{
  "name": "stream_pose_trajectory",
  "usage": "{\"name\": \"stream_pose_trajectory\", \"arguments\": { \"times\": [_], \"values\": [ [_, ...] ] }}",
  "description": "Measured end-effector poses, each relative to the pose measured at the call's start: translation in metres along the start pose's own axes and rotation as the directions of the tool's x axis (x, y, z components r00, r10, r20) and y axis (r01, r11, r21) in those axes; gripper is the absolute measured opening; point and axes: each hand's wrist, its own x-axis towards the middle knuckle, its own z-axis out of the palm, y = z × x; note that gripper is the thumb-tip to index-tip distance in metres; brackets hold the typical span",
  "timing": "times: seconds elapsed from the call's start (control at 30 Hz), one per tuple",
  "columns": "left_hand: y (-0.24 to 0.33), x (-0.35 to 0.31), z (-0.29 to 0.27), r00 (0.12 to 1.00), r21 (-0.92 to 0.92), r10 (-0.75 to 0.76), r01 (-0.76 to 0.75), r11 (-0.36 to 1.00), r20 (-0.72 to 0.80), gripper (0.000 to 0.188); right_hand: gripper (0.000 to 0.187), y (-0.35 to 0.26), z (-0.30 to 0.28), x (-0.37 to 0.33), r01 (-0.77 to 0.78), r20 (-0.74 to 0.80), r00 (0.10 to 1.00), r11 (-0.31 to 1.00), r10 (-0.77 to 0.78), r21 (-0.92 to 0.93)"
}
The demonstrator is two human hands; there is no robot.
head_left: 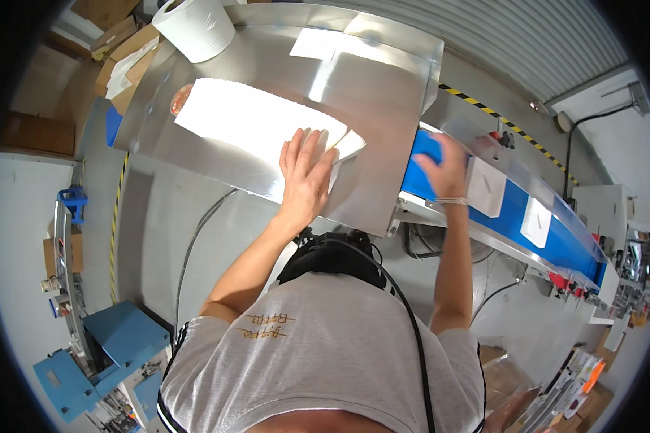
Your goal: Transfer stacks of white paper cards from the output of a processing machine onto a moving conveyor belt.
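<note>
A long row of overlapping white paper pieces (pixel 245 115) lies fanned across the steel table. My left hand (pixel 305 180) rests on the right end of this row, fingers spread and laid over the papers. A few pieces at that end stand slightly apart from the rest. Over the near end of the blue conveyor belt (pixel 516 209), my right hand (pixel 448 172) is blurred by motion. Its thumb and fingers are apart, and nothing shows in it. Just beyond that hand, a flat white piece (pixel 486 187) lies on the belt, with a smaller-looking white piece (pixel 536 222) farther along.
The steel table (pixel 372 94) has a raised rim at the back. A white roll (pixel 193 29) stands at its far left, and a white sheet (pixel 316 43) lies near the back. A clear guard (pixel 527 169) runs along the belt. Cardboard boxes (pixel 133 65) stand left of the table.
</note>
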Motion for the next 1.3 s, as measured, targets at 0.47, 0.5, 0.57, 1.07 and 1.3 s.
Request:
{"name": "stream_pose_trajectory", "arguments": {
  "times": [0.47, 0.5, 0.57, 1.07, 1.3],
  "values": [
    [-0.013, 0.007, -0.008, 1.0, -0.014, -0.03, 0.03, 0.999, -0.002, 0.039, 0.059, 0.035, 0.007, -0.012, -0.75, 0.146, 0.651, 0.6, 0.745, 0.281],
    [-0.011, 0.007, -0.009, 0.999, -0.012, -0.035, 0.035, 0.999, -0.006, 0.039, 0.062, 0.05, -0.003, -0.017, -0.775, 0.039, 0.63, 0.625, 0.776, 0.095],
    [-0.01, 0.008, -0.007, 0.999, -0.04, -0.04, 0.039, 0.998, -0.024, 0.036, 0.065, 0.053, -0.013, -0.024, -0.728, -0.272, 0.684, 0.606, 0.677, -0.321],
    [-0.03, 0.007, -0.013, 0.998, -0.015, -0.055, 0.055, 0.998, -0.002, 0.042, 0.038, -0.053, 0.056, 0.014, -0.575, 0.412, 0.818, 0.535, 0.402, 0.62],
    [-0.026, 0.006, -0.014, 0.999, -0.031, -0.048, 0.047, 0.998, -0.026, 0.037, 0.055, 0.033, -0.016, -0.021, -0.733, -0.232, 0.68, 0.643, 0.695, -0.223]
  ]
}}
